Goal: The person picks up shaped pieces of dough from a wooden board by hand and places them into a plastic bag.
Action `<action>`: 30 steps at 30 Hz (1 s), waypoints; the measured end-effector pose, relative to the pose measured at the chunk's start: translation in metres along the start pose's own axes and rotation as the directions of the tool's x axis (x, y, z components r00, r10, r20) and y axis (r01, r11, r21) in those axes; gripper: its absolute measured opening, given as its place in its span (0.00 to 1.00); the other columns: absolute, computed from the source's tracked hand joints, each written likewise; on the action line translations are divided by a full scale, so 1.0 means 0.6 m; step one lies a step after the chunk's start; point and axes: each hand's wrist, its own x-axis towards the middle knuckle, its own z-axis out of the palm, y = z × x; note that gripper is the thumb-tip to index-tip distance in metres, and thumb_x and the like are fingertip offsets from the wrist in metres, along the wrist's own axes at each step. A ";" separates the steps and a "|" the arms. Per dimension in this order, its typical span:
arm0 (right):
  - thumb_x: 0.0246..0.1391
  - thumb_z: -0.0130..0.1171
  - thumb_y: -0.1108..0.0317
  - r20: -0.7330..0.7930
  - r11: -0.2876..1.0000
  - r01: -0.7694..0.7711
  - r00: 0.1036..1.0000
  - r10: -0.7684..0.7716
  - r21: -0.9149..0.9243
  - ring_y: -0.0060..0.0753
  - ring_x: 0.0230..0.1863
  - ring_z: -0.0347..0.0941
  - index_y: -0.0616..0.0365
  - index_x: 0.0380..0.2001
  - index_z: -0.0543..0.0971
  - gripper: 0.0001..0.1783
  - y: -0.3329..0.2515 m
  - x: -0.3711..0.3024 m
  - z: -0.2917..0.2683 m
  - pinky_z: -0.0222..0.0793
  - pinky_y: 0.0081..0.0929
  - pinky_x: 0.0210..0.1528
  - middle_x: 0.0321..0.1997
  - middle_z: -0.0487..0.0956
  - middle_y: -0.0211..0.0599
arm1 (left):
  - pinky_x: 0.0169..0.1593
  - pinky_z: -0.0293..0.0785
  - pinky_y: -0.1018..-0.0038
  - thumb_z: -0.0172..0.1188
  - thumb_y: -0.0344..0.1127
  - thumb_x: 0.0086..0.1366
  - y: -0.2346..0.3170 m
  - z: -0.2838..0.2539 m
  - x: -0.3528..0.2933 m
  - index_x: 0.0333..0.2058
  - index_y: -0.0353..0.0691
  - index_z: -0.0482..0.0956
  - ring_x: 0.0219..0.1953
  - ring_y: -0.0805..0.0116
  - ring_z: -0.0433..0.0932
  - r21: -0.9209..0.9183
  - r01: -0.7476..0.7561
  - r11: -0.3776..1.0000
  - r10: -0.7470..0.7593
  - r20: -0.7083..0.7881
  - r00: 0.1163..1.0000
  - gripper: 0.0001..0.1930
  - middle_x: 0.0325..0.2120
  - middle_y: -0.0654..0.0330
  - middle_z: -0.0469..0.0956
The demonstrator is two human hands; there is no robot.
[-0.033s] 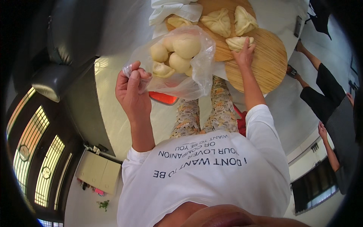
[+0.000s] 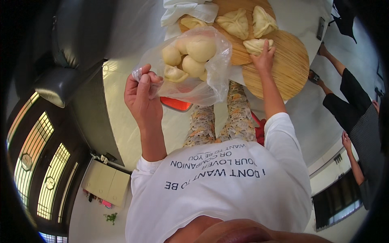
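Note:
The gathered neck of a clear plastic bag (image 2: 216, 86) is clutched by my left hand (image 2: 142, 93), whose fingers are closed. Inside the bag are several pale, rounded steamed buns (image 2: 193, 67), seen through the film. To the right, my right hand (image 2: 264, 60) grips a folded bun (image 2: 255, 45) at the near edge of the round slatted boards, its fingertips partly hidden by the bun. Beyond it, a three-cornered bun (image 2: 234, 24) and a second three-cornered bun (image 2: 264, 22) lie on the boards. Part of another bun (image 2: 192, 21) shows behind the bag.
A slatted wooden board (image 2: 285, 79) extends toward me on the right. White cloth (image 2: 190, 12) lies at the far left of the boards. Below the bag is a red tray (image 2: 175, 104). A dark flat object (image 2: 321, 26) sits at the table's right edge. Another person (image 2: 356, 117) is at the right.

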 end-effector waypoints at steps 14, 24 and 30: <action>0.28 0.63 0.69 -0.034 0.996 0.091 0.995 -0.090 0.018 0.49 0.46 0.60 0.51 0.48 0.62 0.37 0.010 0.011 -0.005 0.65 0.36 0.43 0.46 0.56 0.47 | 0.36 0.69 0.78 0.47 0.27 0.57 -0.010 0.010 0.009 0.37 0.32 0.70 0.26 0.77 0.69 0.007 -0.052 0.999 0.053 -0.069 0.996 0.09 0.24 0.60 0.71; 0.29 0.64 0.69 -0.096 0.993 0.056 0.993 -0.066 -0.101 0.50 0.49 0.58 0.46 0.47 0.62 0.36 -0.015 -0.018 -0.008 0.67 0.38 0.39 0.49 0.55 0.46 | 0.36 0.69 0.80 0.48 0.26 0.57 -0.015 0.027 0.017 0.36 0.31 0.70 0.25 0.77 0.68 0.014 -0.044 0.999 0.045 -0.077 0.996 0.08 0.24 0.59 0.72; 0.28 0.65 0.69 -0.225 0.995 0.094 0.970 -0.089 0.012 0.48 0.50 0.58 0.46 0.46 0.62 0.36 -0.010 -0.030 -0.005 0.65 0.38 0.42 0.49 0.56 0.44 | 0.36 0.69 0.80 0.48 0.26 0.57 -0.011 0.029 0.021 0.36 0.31 0.70 0.25 0.77 0.69 0.002 -0.040 0.999 0.040 -0.074 0.996 0.08 0.24 0.59 0.71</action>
